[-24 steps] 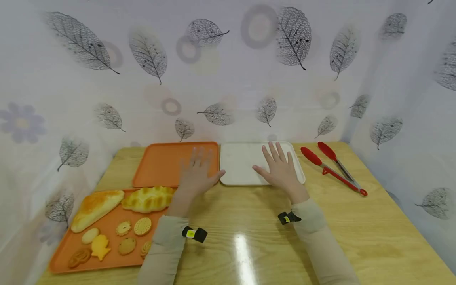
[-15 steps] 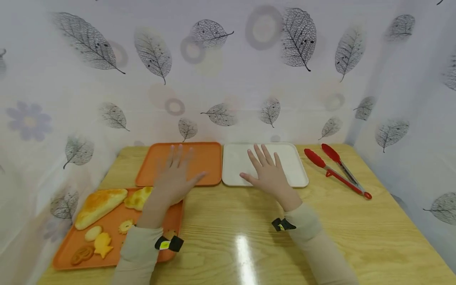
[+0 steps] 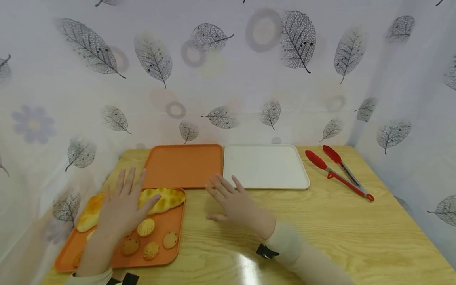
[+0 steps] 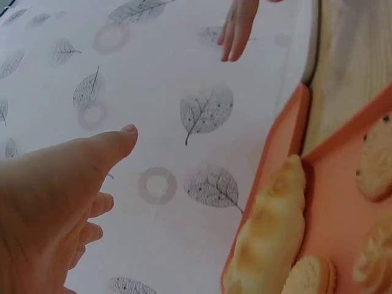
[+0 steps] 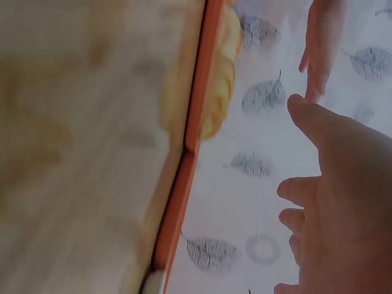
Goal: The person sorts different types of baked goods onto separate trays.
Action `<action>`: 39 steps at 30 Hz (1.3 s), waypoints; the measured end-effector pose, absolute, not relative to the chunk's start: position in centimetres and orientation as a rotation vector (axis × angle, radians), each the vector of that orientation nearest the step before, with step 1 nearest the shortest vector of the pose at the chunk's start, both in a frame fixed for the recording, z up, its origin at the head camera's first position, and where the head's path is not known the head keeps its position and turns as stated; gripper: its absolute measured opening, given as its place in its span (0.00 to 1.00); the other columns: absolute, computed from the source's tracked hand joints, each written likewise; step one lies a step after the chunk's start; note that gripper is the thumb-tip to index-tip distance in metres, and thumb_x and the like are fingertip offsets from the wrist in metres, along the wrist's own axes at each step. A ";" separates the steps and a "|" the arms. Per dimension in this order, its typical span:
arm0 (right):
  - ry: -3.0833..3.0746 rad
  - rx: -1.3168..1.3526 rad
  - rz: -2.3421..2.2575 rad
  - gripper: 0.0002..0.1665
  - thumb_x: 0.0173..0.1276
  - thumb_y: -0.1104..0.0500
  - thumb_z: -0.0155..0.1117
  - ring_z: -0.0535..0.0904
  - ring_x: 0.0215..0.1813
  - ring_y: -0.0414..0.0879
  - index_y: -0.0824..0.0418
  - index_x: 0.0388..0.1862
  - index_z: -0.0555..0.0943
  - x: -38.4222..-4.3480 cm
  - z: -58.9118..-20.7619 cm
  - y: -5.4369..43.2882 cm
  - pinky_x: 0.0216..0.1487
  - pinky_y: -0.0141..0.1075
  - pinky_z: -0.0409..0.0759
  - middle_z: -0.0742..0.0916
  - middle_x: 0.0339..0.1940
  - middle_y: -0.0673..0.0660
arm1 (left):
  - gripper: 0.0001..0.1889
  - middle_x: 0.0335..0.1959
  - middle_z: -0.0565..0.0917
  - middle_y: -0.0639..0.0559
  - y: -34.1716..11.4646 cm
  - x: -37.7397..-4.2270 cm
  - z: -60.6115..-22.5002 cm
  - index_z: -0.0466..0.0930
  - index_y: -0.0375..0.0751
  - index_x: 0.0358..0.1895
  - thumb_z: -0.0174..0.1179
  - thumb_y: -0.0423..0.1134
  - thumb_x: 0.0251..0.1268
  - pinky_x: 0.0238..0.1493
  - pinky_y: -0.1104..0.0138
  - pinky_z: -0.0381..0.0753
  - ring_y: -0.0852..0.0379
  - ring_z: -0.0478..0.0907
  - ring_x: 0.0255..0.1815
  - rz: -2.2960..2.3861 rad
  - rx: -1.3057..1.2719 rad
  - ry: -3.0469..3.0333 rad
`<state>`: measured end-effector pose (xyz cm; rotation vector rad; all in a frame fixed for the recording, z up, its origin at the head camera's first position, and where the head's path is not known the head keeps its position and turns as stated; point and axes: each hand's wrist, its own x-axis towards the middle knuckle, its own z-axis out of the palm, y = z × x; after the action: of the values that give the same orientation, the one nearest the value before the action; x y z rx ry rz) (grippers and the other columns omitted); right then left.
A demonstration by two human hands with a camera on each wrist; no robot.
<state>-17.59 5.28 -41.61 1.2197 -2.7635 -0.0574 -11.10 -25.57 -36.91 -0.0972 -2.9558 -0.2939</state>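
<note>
My left hand hovers with spread, straight fingers above the front orange tray, partly covering the breads and cookies there. Beside its thumb lies a braided bread roll; a golden, wedge-shaped bread shows behind the fingers. To the right of this tray, my right hand is held over the table, fingers extended toward the left, its tips near the back orange tray. Both wrist views show nothing in either hand. In the left wrist view, the braided roll lies to the right of the left hand.
A white tray stands beside the back orange tray, against the leaf-print cloth. Red-tipped tongs lie spread at the right. Round cookies and a swirled cookie sit on the front tray.
The left hand has moved left and toward the person, from the back orange tray to over the front tray. The right hand has drawn left and nearer, off the white tray.
</note>
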 end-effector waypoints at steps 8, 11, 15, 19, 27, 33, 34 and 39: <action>-2.702 1.541 -0.098 0.48 0.70 0.24 0.29 0.39 0.83 0.48 0.47 0.81 0.47 -15.0 -43.4 2.5 0.80 0.56 0.47 0.48 0.83 0.49 | 0.45 0.80 0.28 0.41 -30.2 -8.0 -38.9 0.33 0.48 0.80 0.44 0.65 0.71 0.68 0.29 0.24 0.40 0.18 0.79 -0.259 0.018 -2.970; -2.699 1.645 -0.099 0.45 0.71 0.26 0.30 0.41 0.83 0.46 0.46 0.80 0.50 -14.5 -43.7 1.5 0.80 0.55 0.50 0.52 0.82 0.50 | 0.45 0.79 0.31 0.37 -31.9 -7.3 -39.7 0.34 0.46 0.80 0.43 0.66 0.71 0.67 0.26 0.29 0.36 0.21 0.78 -0.232 0.078 -2.992; -2.695 1.734 -0.146 0.44 0.71 0.26 0.31 0.43 0.83 0.45 0.45 0.80 0.51 -14.2 -43.6 0.3 0.80 0.53 0.51 0.54 0.82 0.48 | 0.45 0.78 0.35 0.30 -33.9 -6.5 -40.7 0.33 0.42 0.79 0.41 0.65 0.72 0.62 0.22 0.37 0.31 0.22 0.77 -0.250 0.123 -3.048; -2.723 1.751 -0.206 0.45 0.70 0.25 0.31 0.43 0.83 0.42 0.43 0.80 0.50 -14.2 -43.8 -0.6 0.80 0.50 0.51 0.53 0.82 0.46 | 0.45 0.76 0.37 0.26 -35.5 -5.8 -41.6 0.34 0.37 0.78 0.40 0.64 0.74 0.59 0.21 0.35 0.29 0.21 0.76 -0.296 0.169 -3.096; -2.778 1.802 -0.261 0.46 0.69 0.24 0.33 0.43 0.82 0.41 0.42 0.80 0.49 -14.6 -43.7 -1.2 0.81 0.46 0.52 0.54 0.81 0.44 | 0.45 0.75 0.37 0.25 -37.7 -4.8 -43.3 0.35 0.32 0.77 0.38 0.64 0.74 0.58 0.21 0.33 0.27 0.20 0.74 -0.350 0.250 -3.129; -2.778 1.807 -0.272 0.45 0.70 0.25 0.35 0.44 0.82 0.41 0.43 0.80 0.50 -14.7 -43.8 -0.1 0.80 0.46 0.53 0.54 0.81 0.44 | 0.43 0.74 0.39 0.22 -38.1 -4.4 -44.0 0.37 0.27 0.76 0.34 0.62 0.76 0.57 0.21 0.37 0.27 0.18 0.73 -0.395 0.219 -3.183; -2.786 1.808 -0.255 0.44 0.70 0.26 0.35 0.44 0.82 0.41 0.43 0.80 0.50 -14.7 -43.8 0.2 0.80 0.45 0.53 0.54 0.82 0.45 | 0.43 0.74 0.41 0.21 -38.2 -4.4 -44.0 0.38 0.26 0.76 0.34 0.61 0.77 0.57 0.21 0.39 0.26 0.19 0.73 -0.393 0.214 -3.188; -2.794 1.848 -0.169 0.43 0.72 0.29 0.38 0.45 0.82 0.42 0.44 0.80 0.50 -14.8 -43.7 2.1 0.80 0.47 0.54 0.54 0.82 0.46 | 0.41 0.72 0.45 0.18 -38.2 -4.2 -44.5 0.41 0.23 0.75 0.33 0.58 0.78 0.57 0.22 0.42 0.24 0.22 0.73 -0.370 0.184 -3.199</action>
<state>-14.78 2.12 -43.71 1.8482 -2.7939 -0.1692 -4.21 -38.21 -44.51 0.1841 -3.1993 -0.3701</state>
